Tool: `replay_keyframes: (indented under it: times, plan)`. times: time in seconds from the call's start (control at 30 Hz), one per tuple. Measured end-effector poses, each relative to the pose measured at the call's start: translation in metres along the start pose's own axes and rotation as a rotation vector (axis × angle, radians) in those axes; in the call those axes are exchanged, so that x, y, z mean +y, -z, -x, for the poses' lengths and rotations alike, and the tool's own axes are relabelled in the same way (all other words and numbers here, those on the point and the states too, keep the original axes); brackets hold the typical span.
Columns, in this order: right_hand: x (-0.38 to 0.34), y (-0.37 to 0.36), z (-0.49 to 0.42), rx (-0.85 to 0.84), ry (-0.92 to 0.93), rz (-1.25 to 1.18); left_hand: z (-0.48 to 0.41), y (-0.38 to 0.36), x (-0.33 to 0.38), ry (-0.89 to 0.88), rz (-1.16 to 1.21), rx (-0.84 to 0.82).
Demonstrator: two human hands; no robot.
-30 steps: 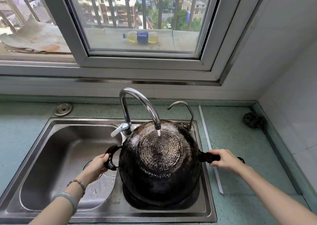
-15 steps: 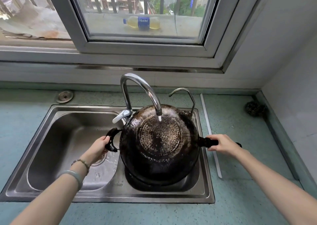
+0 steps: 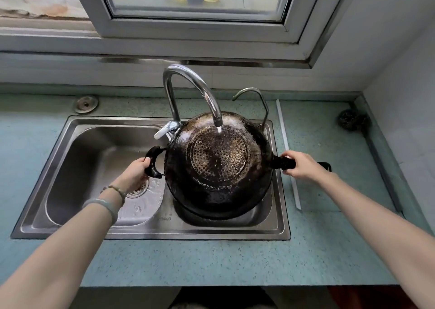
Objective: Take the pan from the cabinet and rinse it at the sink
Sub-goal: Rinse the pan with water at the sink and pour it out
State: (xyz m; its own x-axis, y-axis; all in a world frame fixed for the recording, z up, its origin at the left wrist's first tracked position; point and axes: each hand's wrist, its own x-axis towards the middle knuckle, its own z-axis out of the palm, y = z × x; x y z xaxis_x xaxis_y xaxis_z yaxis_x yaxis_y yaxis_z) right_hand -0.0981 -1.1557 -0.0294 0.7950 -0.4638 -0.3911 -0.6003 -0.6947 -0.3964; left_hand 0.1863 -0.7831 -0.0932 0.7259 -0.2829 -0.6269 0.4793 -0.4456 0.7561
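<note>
the pan [image 3: 219,167] hangs bottom-up between the two sets of fingers, over the right basin of the sink [image 3: 153,233]. the left hand [image 3: 135,172] has its fingers [image 3: 144,161] clamped on the small loop handle [image 3: 151,161]. the right hand [image 3: 303,166] has its fingers [image 3: 288,154] curled round the long handle [image 3: 283,162], whose tip pokes out past that hand over the worktop [image 3: 235,261]. beyond the fingers the tap [image 3: 188,85] drops a thin stream [image 3: 219,129] onto the far edge of the pan's perforated base disc.

against a second ago the hold is unchanged: same two grips, same inverted pan, water still running. the view has dipped, and the stream seems to land slightly nearer the disc's far rim. so the rinse is under way on the glistening underside. the inside faces down, so i'd judge turning the pan over is still to come.
</note>
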Motion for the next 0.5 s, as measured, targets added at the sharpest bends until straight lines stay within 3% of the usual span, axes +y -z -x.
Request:
replay_keyframes:
  times: [0.3,0.5]
  plan:
    - [0.002,0.01,0.002,0.008,0.065,0.031,0.005,-0.007,-0.005,0.061,0.039,0.007]
    - [0.005,0.005,0.003,-0.004,0.076,0.056,0.018,-0.013,0.002,-0.026,-0.047,0.007]
